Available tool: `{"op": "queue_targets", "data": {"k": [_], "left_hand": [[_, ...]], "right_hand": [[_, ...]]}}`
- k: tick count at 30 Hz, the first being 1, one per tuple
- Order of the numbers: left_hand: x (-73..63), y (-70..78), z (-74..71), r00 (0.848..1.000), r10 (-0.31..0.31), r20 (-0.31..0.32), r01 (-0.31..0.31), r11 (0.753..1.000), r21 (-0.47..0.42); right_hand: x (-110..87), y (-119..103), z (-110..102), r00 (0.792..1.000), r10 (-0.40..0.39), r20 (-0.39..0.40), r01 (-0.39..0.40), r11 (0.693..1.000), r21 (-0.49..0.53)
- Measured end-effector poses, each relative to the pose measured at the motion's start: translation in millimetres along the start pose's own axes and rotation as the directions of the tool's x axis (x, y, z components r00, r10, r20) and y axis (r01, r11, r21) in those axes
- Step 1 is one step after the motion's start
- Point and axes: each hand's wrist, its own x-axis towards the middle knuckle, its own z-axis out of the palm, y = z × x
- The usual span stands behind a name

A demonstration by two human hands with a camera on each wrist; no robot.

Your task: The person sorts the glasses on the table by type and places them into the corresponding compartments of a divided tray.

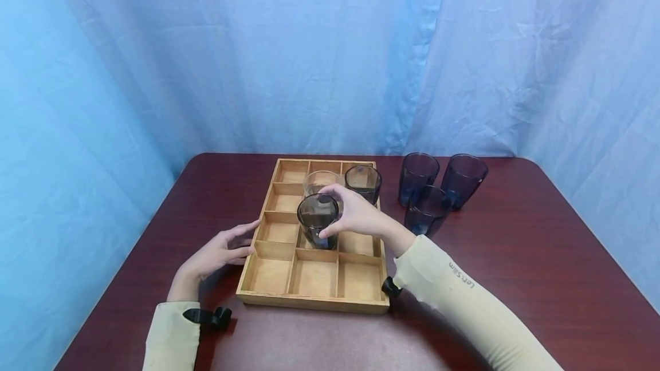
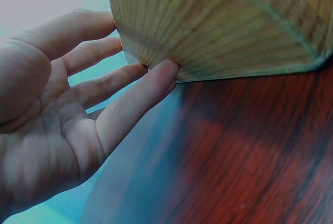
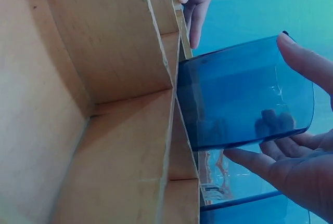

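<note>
My right hand [image 1: 361, 213] pinches a dark tinted glass [image 1: 315, 213] between thumb and fingers. The glass stands upright at a middle-column compartment of the wooden divided tray [image 1: 314, 301]; in the right wrist view the base of the glass [image 3: 234, 96] sits behind the dividers. My left hand [image 1: 219, 253] is at the tray's left side, and the left wrist view has its outstretched fingertips touching the outer wall [image 2: 208, 31]. Behind the held glass, a clear glass [image 1: 321, 179] occupies a middle compartment, partly hidden by my right hand. Another dark glass [image 1: 364, 179] occupies the right column beside it.
Three dark glasses stand grouped on the table right of the tray: one at the back [image 1: 417, 176], one farther right [image 1: 464, 179] and one nearer [image 1: 427, 210], close to my right forearm. Pale blue curtains [image 1: 309, 62] hang behind the reddish-brown table [image 1: 515, 256].
</note>
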Motion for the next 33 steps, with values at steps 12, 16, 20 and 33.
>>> {"op": "queue_targets", "data": {"k": [12,16,20,33], "left_hand": [[-3.0,1.2,0.1,1.0,0.003,-0.013,-0.003,1.0,0.024],[-2.6,0.9,-0.3,1.0,0.001,-0.012,-0.001,1.0,0.019],[-2.1,1.1,-0.5,1.0,-0.003,-0.01,0.003,1.0,0.011],[0.1,2.9,0.1,1.0,-0.003,-0.006,0.003,1.0,0.028]], "right_hand": [[-2.3,-6.0,-2.2,1.0,0.006,0.027,-0.003,0.993,-0.12],[-3.7,-3.0,-5.2,0.999,0.018,0.046,-0.017,1.0,-0.006],[-9.9,0.6,-12.8,0.998,0.016,0.067,-0.029,0.979,0.2],[-46.3,1.0,-31.8,0.999,-0.017,-0.036,0.029,0.928,0.373]]}}
